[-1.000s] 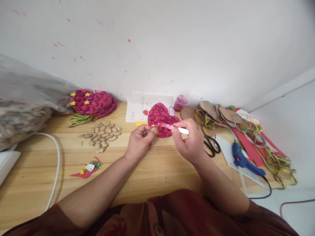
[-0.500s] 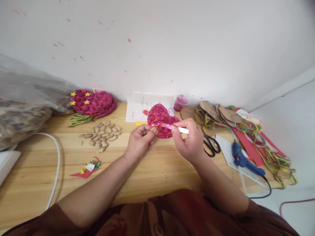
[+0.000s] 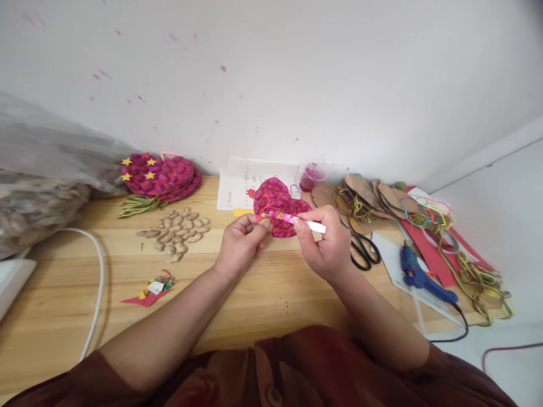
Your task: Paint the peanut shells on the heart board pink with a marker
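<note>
A magenta, heart-shaped peanut craft [image 3: 275, 192] is in front of me, its surface covered in painted, bumpy peanuts. My left hand [image 3: 241, 243] is closed at its lower left edge, thumb on top and fingers curled beneath. My right hand [image 3: 324, 240] pinches a slim paintbrush [image 3: 317, 226] with a white handle and a pink-stained front part. The brush lies across the heart, its tip close to my left thumb. Behind the heart stands a small clear cup [image 3: 313, 176] with magenta paint in it.
Loose peanuts [image 3: 180, 229] and paper scraps [image 3: 155, 288] lie left, with finished round crafts [image 3: 165, 178] behind. Rightward are black scissors [image 3: 363, 251], cardboard pieces [image 3: 365, 195], a blue glue gun [image 3: 424, 277] and cords [image 3: 473, 280]. A bag of peanuts [image 3: 38, 209] stands far left.
Almost nothing differs. The brush has shifted very slightly on the heart; both hands keep their hold in the same place.
</note>
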`<state>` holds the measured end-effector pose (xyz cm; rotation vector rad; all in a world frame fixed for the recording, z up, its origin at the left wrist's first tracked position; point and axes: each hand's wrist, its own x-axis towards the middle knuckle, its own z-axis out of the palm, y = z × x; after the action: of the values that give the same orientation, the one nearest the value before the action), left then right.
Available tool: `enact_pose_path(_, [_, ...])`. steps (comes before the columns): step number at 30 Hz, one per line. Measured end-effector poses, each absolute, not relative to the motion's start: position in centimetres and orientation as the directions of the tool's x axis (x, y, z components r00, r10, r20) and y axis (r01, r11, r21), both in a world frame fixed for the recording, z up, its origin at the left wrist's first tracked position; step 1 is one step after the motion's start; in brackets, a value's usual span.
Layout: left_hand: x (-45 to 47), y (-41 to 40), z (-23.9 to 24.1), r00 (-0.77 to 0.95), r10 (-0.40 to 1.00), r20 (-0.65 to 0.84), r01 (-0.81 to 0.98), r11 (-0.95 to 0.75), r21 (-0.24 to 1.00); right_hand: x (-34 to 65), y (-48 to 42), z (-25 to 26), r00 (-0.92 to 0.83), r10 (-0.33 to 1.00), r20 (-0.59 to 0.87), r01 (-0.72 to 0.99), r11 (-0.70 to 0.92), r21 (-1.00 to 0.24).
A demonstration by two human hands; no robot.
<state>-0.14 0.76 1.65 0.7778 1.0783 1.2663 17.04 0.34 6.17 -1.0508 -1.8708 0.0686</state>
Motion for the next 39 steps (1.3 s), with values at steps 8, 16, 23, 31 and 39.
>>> enact_pose_path(8, [-0.08, 0.79, 1.42, -0.051, 0.98, -0.192, -0.36, 0.162, 0.919, 16.89, 0.42, 6.12, -0.179, 0.718, 0.673, 0.668, 0.591, -0.453])
enact_pose_path(16, [0.03, 0.68, 1.44, -0.065, 0.984, -0.163, -0.314, 0.135, 0.94, 16.8, 0.14, 6.15, -0.152, 0.675, 0.722, 0.688, 0.597, -0.413])
enact_pose_path(23, [0.03, 0.69, 1.24, -0.071, 0.988, -0.138, -0.288, 0.112, 0.951, 16.88, 0.3, 6.15, -0.188, 0.69, 0.698, 0.692, 0.598, -0.404])
enact_pose_path(31, [0.01, 0.72, 1.31, -0.07, 0.985, -0.158, -0.297, 0.13, 0.946, 16.77, 0.3, 6.1, -0.181, 0.699, 0.692, 0.682, 0.596, -0.424])
enact_pose_path(39, [-0.03, 0.83, 1.19, -0.078, 0.981, -0.176, -0.332, 0.141, 0.933, 16.97, 0.35, 6.04, -0.127, 0.688, 0.714, 0.702, 0.571, -0.425])
